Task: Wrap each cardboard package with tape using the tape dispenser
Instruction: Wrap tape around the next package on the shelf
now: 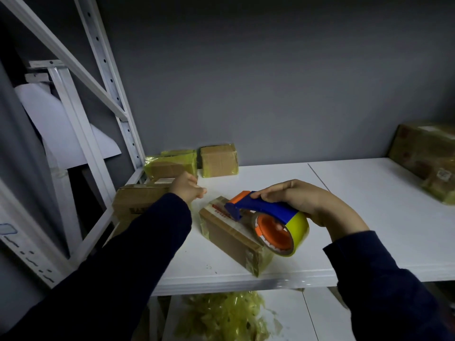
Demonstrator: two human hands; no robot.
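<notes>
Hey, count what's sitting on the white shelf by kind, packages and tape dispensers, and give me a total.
Cardboard packages: 5: centre, left, two at back, right (possibly two stacked)
Tape dispenser: 1
Total: 6

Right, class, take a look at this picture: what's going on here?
A person is taping parcels at a white shelf. Their right hand grips a tape dispenser whose front end rests on top of a cardboard package lying in front of them. The left hand is off that package, raised to its left with fingers curled; whether it holds anything is unclear. Two taped packages sit against the back wall, and crumpled tape lies on the level below.
</notes>
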